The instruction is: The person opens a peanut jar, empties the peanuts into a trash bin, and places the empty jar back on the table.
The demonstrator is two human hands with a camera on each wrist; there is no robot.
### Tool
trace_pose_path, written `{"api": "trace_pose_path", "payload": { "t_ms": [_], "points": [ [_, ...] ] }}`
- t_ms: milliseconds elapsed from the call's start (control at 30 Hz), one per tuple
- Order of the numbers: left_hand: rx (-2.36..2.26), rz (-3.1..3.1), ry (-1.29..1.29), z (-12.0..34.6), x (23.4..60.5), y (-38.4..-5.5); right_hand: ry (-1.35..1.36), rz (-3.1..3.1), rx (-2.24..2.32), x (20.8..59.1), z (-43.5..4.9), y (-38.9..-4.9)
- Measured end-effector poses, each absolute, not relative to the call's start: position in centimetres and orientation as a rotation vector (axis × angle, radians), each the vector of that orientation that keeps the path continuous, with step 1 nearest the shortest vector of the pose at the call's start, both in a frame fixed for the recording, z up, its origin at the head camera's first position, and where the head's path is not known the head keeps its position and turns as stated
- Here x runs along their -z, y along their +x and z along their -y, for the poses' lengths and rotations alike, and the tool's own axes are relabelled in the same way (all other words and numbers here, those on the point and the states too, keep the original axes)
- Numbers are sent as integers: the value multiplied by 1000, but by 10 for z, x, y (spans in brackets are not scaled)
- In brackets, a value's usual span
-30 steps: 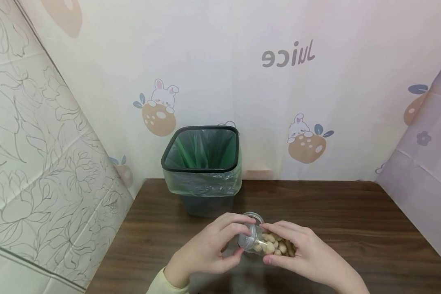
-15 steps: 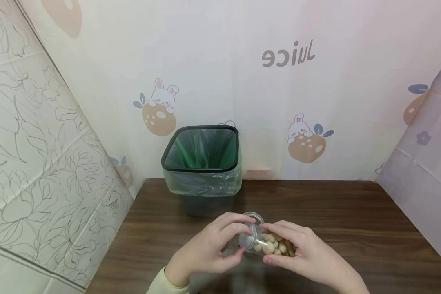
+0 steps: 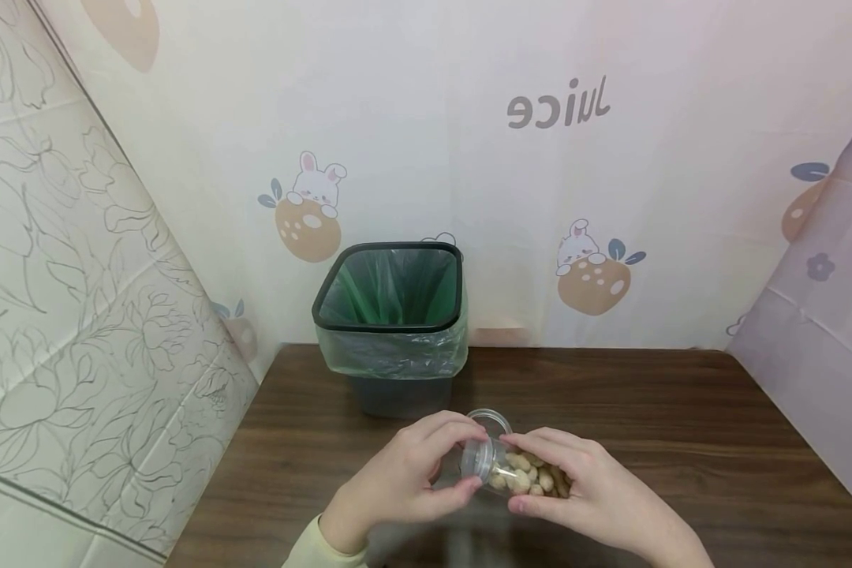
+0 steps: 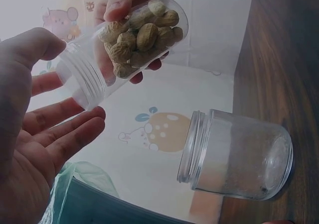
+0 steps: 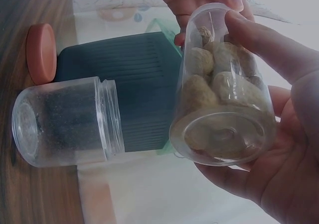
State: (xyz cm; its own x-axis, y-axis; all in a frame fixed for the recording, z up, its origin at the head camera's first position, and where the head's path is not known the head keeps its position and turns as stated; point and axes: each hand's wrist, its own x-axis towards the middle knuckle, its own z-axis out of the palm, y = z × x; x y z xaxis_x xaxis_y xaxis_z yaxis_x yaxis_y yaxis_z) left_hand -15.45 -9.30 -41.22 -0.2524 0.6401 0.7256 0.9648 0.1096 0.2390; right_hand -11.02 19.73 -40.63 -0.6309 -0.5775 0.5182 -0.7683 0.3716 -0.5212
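A clear plastic jar of peanuts (image 3: 532, 476) is held on its side above the table, its lidded end turned left. My right hand (image 3: 599, 483) grips the jar's body, thumb on one side and fingers on the other. At the clear ribbed lid (image 4: 82, 74), my left hand (image 3: 412, 481) pinches the edge between thumb and fingers. Peanuts lie inside toward the base, and the neck end holds none in the left wrist view. Behind the hands, a second clear jar (image 4: 244, 154) stands upright on the table, with no lid and nothing inside; the hands partly hide it in the head view.
A dark bin (image 3: 405, 394) with a black rim and a green liner bag stands at the table's back left. Near its base lies a round orange-pink lid (image 5: 41, 54). The brown wooden table (image 3: 610, 394) meets a printed curtain (image 3: 426, 142) at the back.
My left thumb has shifted right along the lid and the fingers have drawn back around its edge. The right hand and the jar of peanuts have hardly moved.
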Motion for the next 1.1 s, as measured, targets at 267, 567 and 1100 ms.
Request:
{"api": "trace_pose_path", "payload": {
  "t_ms": [267, 567, 1100],
  "points": [
    [994, 1969, -1559, 94, 414, -156, 1216, 2372, -1111, 408, -197, -112],
    [988, 1960, -1561, 93, 414, -156, 1213, 2388, -1147, 408, -198, -111],
    [993, 1986, -1549, 94, 414, -156, 1194, 2415, -1152, 406, -197, -111]
  ]
}}
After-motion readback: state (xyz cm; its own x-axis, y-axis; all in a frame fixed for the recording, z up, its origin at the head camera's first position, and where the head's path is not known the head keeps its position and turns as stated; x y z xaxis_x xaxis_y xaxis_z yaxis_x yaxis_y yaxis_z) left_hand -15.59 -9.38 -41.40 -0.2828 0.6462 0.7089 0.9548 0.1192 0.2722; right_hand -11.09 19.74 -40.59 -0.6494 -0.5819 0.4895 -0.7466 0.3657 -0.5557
